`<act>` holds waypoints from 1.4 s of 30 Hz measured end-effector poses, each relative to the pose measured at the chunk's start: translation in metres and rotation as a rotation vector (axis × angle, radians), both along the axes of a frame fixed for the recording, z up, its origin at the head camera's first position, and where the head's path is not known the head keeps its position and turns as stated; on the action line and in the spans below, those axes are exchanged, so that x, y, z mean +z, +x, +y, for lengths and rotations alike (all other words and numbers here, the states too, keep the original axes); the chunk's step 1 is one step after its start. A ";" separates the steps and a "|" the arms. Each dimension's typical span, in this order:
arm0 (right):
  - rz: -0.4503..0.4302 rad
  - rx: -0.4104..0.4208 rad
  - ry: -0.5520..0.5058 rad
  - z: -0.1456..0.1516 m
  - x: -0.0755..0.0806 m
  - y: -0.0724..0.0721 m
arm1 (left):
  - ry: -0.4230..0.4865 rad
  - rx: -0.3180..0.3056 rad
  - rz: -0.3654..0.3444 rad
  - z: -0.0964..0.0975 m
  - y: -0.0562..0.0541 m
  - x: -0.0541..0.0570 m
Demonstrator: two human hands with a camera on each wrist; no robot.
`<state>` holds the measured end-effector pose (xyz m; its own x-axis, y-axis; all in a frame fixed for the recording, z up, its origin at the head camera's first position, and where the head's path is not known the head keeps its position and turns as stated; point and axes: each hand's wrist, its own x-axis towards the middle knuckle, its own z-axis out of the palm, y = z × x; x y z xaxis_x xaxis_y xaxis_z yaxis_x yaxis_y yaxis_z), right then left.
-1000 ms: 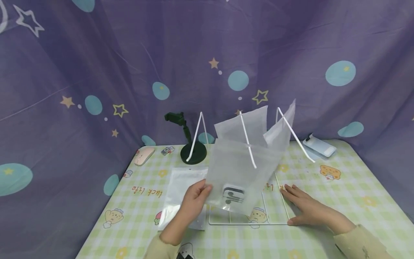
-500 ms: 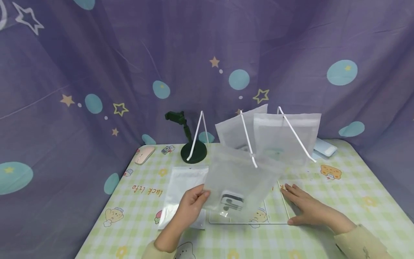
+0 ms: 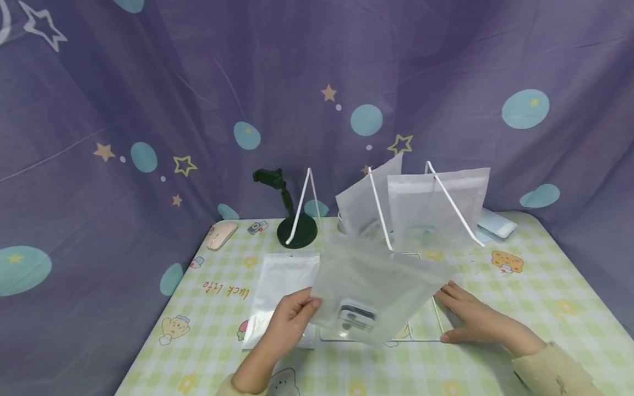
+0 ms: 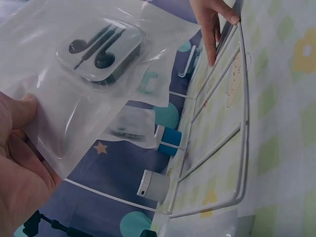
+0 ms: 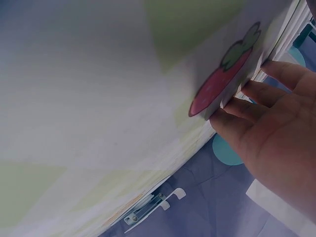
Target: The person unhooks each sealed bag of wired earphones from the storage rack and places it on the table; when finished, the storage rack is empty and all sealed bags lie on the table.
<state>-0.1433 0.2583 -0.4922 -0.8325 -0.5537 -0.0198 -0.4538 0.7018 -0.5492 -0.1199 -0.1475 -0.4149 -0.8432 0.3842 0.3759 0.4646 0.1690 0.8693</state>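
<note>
My left hand (image 3: pixel 289 319) pinches the left edge of a frosted zip bag (image 3: pixel 391 275). Through the plastic shows a clear case with earphones (image 4: pixel 101 52). The bag's top edge lies by the tip of the middle prong of a white wire rack (image 3: pixel 378 209); whether they touch I cannot tell. My right hand (image 3: pixel 470 316) lies flat on the table, fingers extended, against the right side of the rack's base (image 3: pixel 421 340). Two more frosted bags hang on the rack: one on the right prong (image 3: pixel 438 206), one further back at the middle (image 3: pixel 369 195).
A white flat pouch (image 3: pixel 282 297) lies left of the rack. Farther back stand a dark green stand (image 3: pixel 297 230) and a pink mouse (image 3: pixel 222 235). At the back right lies a light blue phone stand (image 3: pixel 495 225). The left prong (image 3: pixel 299 206) bears no bag.
The earphone bag has come down along the middle prong to its tip, its right side swinging rightward. The bag on the right prong has turned from edge-on to face me. My right hand stays put.
</note>
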 end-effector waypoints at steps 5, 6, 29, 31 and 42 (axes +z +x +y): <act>0.073 0.014 0.003 0.000 -0.001 0.000 | 0.022 -0.033 0.018 -0.003 0.004 0.006; 0.077 0.013 0.003 0.000 -0.001 0.000 | 0.033 -0.045 0.018 -0.004 0.005 0.008; -0.025 -0.009 -0.005 0.000 0.002 0.000 | 0.420 -0.072 0.104 -0.076 0.009 0.037; -0.023 -0.007 -0.003 0.000 0.002 -0.001 | 0.466 -0.069 0.096 -0.084 0.010 0.039; -0.008 -0.011 0.011 0.000 0.001 -0.002 | 0.653 -0.068 0.045 -0.128 0.009 0.036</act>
<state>-0.1450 0.2579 -0.4909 -0.8384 -0.5441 -0.0326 -0.4414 0.7128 -0.5451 -0.1112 -0.2757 -0.3786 -0.8032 0.1176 0.5840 0.4935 -0.4178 0.7628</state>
